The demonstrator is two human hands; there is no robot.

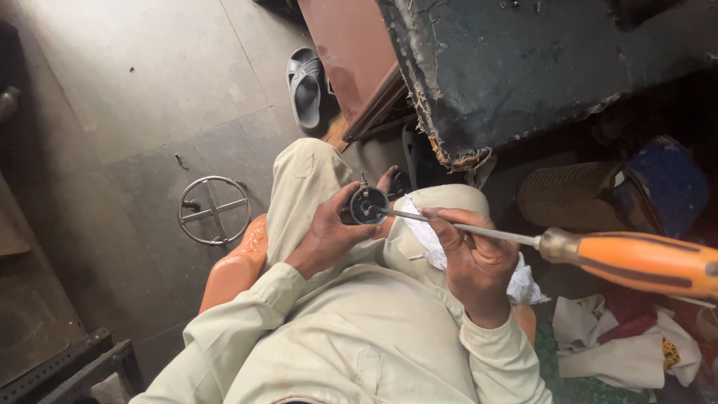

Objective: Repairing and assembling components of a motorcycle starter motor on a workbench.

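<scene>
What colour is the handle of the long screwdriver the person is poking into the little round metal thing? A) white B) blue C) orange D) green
C: the screwdriver has an orange handle with a dark stripe; the right hand pinches its metal shaft while the tip rests in the small round metal part held by the left hand.

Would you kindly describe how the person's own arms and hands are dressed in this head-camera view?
Both arms wear long, loose sleeves of pale beige-green cloth, the same fabric as the shirt and trousers. The cuffs end at the wrists and are slightly creased. The left hand and the right hand are bare: no gloves, and no watch or rings that I can make out.
</scene>
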